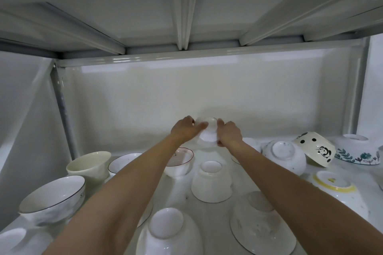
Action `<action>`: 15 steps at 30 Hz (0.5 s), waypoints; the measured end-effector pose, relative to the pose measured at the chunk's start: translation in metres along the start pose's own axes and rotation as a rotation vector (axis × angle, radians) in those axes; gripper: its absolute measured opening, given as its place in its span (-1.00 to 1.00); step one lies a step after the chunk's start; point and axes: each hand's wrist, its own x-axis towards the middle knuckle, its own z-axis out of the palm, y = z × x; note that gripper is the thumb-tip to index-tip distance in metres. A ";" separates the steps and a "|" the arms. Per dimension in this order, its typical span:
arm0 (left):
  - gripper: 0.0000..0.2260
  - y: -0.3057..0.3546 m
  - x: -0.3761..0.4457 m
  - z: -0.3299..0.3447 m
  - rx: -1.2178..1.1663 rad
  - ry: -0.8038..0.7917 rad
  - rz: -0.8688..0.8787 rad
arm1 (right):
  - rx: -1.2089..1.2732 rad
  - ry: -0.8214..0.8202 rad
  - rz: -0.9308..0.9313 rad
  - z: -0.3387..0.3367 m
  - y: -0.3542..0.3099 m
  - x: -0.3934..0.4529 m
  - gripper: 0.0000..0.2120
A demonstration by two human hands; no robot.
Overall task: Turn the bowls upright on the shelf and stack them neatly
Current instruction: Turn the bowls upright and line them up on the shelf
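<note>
Because the white bowl (pixel 207 133) sits deep on the shelf (pixel 226 172), both hands reach far, left fingers (pixel 200 126) and right fingers (pixel 220 123) grasping its sides, apparently to turn it upright.

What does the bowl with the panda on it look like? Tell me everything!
The panda bowl looks like glossy cream ceramic, with black dots and a small black-and-white panda drawn on its outer wall. It sits at the back right of the shelf, upside down and tilted, its rim lowest at the right. It seems to lean on the white speckled bowl to its left, and the flowered bowl sits close on its right. No hand touches it.
</note>
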 end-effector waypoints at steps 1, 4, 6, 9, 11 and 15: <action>-0.36 0.002 0.000 -0.004 -0.092 -0.008 -0.004 | 0.041 0.014 -0.006 0.001 -0.001 0.002 -0.51; -0.24 0.007 -0.003 -0.013 -0.266 -0.035 0.042 | 0.174 0.037 -0.041 -0.001 -0.006 -0.002 -0.53; -0.26 0.007 -0.007 -0.015 -0.229 -0.003 0.110 | 0.327 0.022 0.011 -0.006 -0.009 -0.001 -0.56; -0.28 0.002 -0.016 -0.013 0.033 0.148 0.276 | 0.423 -0.075 0.146 -0.014 -0.008 0.007 -0.49; -0.28 -0.005 -0.020 -0.008 0.082 0.177 0.391 | 0.414 -0.153 0.231 -0.021 -0.009 0.007 -0.47; -0.32 -0.012 -0.026 0.000 0.101 0.116 0.507 | 0.302 -0.261 0.342 -0.032 -0.010 0.005 -0.52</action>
